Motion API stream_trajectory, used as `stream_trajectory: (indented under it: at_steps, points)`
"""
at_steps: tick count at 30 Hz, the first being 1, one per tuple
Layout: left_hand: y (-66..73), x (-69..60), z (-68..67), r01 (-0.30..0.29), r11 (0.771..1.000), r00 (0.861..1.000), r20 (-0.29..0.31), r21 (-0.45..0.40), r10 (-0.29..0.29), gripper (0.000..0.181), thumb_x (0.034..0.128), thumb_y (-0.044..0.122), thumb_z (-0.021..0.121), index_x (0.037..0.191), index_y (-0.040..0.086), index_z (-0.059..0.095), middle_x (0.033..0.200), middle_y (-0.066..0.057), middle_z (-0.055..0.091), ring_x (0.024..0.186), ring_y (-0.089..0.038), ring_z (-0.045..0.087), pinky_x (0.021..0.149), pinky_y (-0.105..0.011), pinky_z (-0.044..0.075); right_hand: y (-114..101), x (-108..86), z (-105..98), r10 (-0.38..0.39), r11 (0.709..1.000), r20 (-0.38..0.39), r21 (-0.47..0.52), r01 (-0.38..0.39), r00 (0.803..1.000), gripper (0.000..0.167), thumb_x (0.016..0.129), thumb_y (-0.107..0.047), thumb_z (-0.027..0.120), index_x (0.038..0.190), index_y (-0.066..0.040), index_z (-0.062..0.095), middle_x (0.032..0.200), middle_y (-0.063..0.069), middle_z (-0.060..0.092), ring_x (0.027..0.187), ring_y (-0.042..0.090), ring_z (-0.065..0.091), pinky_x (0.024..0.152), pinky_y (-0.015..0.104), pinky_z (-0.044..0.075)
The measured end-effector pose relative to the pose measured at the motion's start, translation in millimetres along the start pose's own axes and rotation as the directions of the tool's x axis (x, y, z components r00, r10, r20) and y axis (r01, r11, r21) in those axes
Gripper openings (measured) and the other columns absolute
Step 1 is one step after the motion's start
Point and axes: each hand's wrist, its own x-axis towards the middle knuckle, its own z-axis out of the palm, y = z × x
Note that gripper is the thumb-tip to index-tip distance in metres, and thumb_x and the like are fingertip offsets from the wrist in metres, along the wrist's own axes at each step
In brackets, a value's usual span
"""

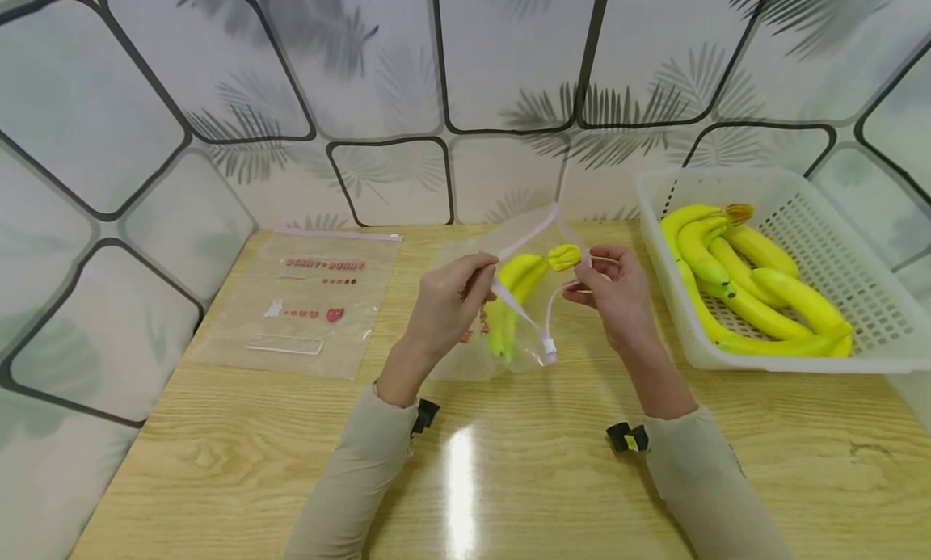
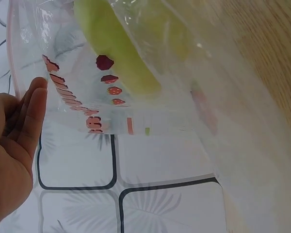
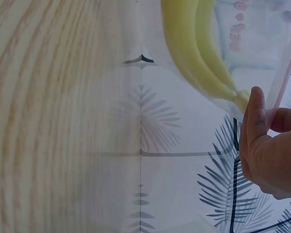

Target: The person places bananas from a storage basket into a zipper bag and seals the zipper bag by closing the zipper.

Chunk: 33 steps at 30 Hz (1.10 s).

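A clear zip bag (image 1: 465, 364) with a pink-lilac zip edge is held up with its mouth spread. Bananas (image 1: 518, 289) lie inside it, their stem end near the mouth. My left hand (image 1: 445, 305) pinches the zip edge on the left side; in the left wrist view the hand (image 2: 14, 141) is at the bag's edge beside printed red letters. My right hand (image 1: 617, 295) pinches the opposite edge close to the stem. The right wrist view shows that hand (image 3: 269, 145) with thumb and fingers on the pink strip, beside the banana stem (image 3: 240, 100).
A flat clear zip bag (image 1: 291, 301) with red print lies on the wooden table (image 1: 240, 463) at the left. On the right stands a white perforated basket (image 1: 890, 301) holding several bananas (image 1: 771, 317). A patterned wall covering (image 1: 393, 59) rises behind.
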Motion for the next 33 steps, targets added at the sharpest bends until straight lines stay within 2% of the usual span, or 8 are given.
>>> stream_trajectory:
  at_steps: [7, 12, 15, 17, 20, 25, 28, 33]
  points:
    - [4.0, 1.0, -5.4, 0.013, 1.0, 1.0, -0.027, 0.006, -0.013, 0.011, 0.0933, -0.008, 0.061, 0.102, -0.012, 0.066, 0.076, -0.014, 0.069, 0.059, -0.016, 0.067, 0.056, -0.016, 0.054, -4.5, -5.5, 5.3, -0.045, 0.999, 0.017, -0.01, 0.045, 0.999, 0.024, 0.095, 0.0, 0.06, 0.114, -0.009, 0.048, 0.102, 0.01, 0.054, 0.07, 0.013, 0.068, 0.068, 0.027, 0.061]
    - [7.0, 4.7, -14.9, 0.13, 0.991, 0.991, -0.018, -0.004, -0.13, 0.013, 0.0948, -0.005, 0.059, 0.104, -0.009, 0.068, 0.074, -0.013, 0.069, 0.056, -0.016, 0.066, 0.052, -0.016, 0.052, -5.0, -6.9, 13.9, -0.044, 0.999, 0.03, 0.002, 0.044, 0.999, 0.021, 0.095, 0.003, 0.059, 0.112, -0.005, 0.05, 0.098, 0.008, 0.057, 0.069, 0.012, 0.068, 0.068, 0.029, 0.061]
    - [7.8, 13.8, -22.3, 0.241, 0.97, 0.97, 0.028, 0.025, -0.242, 0.015, 0.0959, -0.002, 0.057, 0.104, -0.006, 0.068, 0.072, -0.011, 0.069, 0.053, -0.014, 0.065, 0.048, -0.017, 0.051, -9.7, -5.1, 21.5, -0.033, 0.999, 0.03, -0.009, 0.033, 0.999, 0.02, 0.095, 0.001, 0.06, 0.112, -0.005, 0.051, 0.098, 0.007, 0.057, 0.07, 0.012, 0.068, 0.068, 0.029, 0.061]
    - [9.1, 23.8, -28.9, 0.315, 0.948, 0.946, 0.061, 0.051, -0.318, 0.015, 0.0965, 0.001, 0.056, 0.104, -0.005, 0.068, 0.07, -0.01, 0.069, 0.052, -0.013, 0.064, 0.047, -0.018, 0.05, -17.0, -2.3, 27.8, -0.035, 0.999, 0.029, -0.041, 0.036, 0.999, 0.021, 0.095, -0.002, 0.062, 0.113, -0.005, 0.051, 0.099, 0.007, 0.056, 0.07, 0.012, 0.067, 0.068, 0.028, 0.061]
    - [10.7, 41.0, -40.7, 0.376, 0.922, 0.92, 0.082, 0.089, -0.383, 0.015, 0.0966, 0.001, 0.054, 0.101, -0.004, 0.067, 0.068, -0.01, 0.067, 0.049, -0.014, 0.063, 0.045, -0.021, 0.051, -32.5, 3.4, 38.6, -0.055, 0.994, 0.04, -0.09, 0.059, 0.998, 0.022, 0.095, -0.003, 0.062, 0.114, -0.005, 0.051, 0.101, 0.008, 0.055, 0.072, 0.012, 0.066, 0.067, 0.027, 0.061]
    - [11.1, 68.1, -61.1, 0.414, 0.889, 0.893, 0.1, 0.197, -0.438, 0.016, 0.0981, 0.004, 0.051, 0.099, -0.003, 0.065, 0.071, -0.011, 0.067, 0.049, -0.016, 0.063, 0.046, -0.023, 0.051, -60.4, 15.2, 54.8, -0.093, 0.991, 0.074, -0.093, 0.1, 0.993, 0.018, 0.094, 0.0, 0.062, 0.109, -0.002, 0.052, 0.095, 0.008, 0.057, 0.068, 0.012, 0.064, 0.063, 0.025, 0.06]
    - [10.4, 82.6, -73.3, 0.445, 0.857, 0.87, 0.103, 0.26, -0.482, 0.017, 0.0992, 0.007, 0.049, 0.102, -0.001, 0.064, 0.076, -0.011, 0.067, 0.053, -0.017, 0.064, 0.047, -0.022, 0.048, -76.6, 23.2, 62.6, -0.1, 0.991, 0.093, -0.074, 0.107, 0.991, 0.017, 0.093, 0.002, 0.063, 0.107, -0.001, 0.054, 0.092, 0.008, 0.056, 0.064, 0.013, 0.063, 0.06, 0.025, 0.06]
    - [6.4, 104.4, -95.5, 0.447, 0.82, 0.854, 0.103, 0.357, -0.51, 0.02, 0.0985, 0.006, 0.045, 0.101, -0.001, 0.063, 0.079, -0.013, 0.068, 0.056, -0.021, 0.064, 0.05, -0.025, 0.045, -105.7, 33.2, 76.8, -0.076, 0.992, 0.115, -0.095, 0.087, 0.99, 0.02, 0.093, 0.003, 0.062, 0.111, -0.001, 0.054, 0.095, 0.01, 0.055, 0.062, 0.014, 0.063, 0.059, 0.025, 0.06]
